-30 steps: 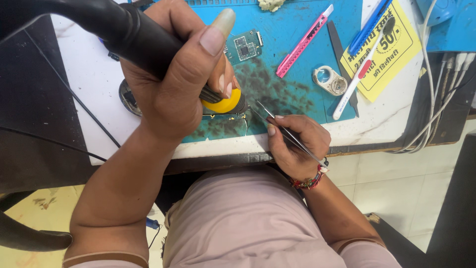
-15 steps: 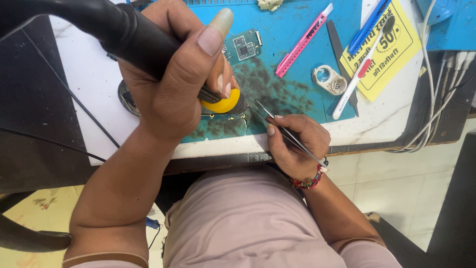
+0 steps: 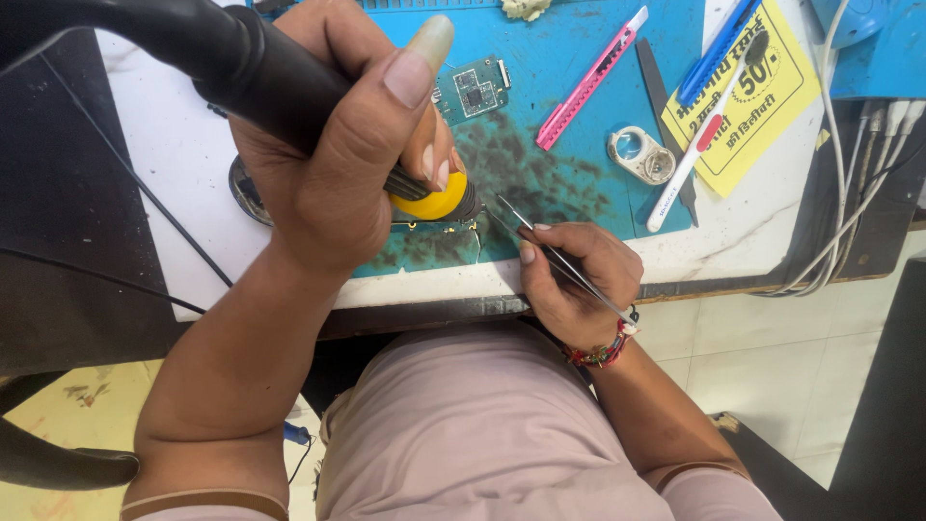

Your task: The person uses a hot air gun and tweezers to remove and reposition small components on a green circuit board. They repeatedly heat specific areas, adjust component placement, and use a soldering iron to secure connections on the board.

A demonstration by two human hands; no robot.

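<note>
Single head view, straight down and close over the left hand (image 3: pixel 338 164), mat (image 3: pixel 579 145) just beyond.

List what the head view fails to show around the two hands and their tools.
- Nozzle tip of the black hot-air handle: head view, hidden by the left hand and yellow collar.
- Board under the tweezers: mostly covered by the left hand.
- Round dark object on the table: half hidden by the left wrist.
- Tweezers' rear end: hidden by the right hand.
</note>
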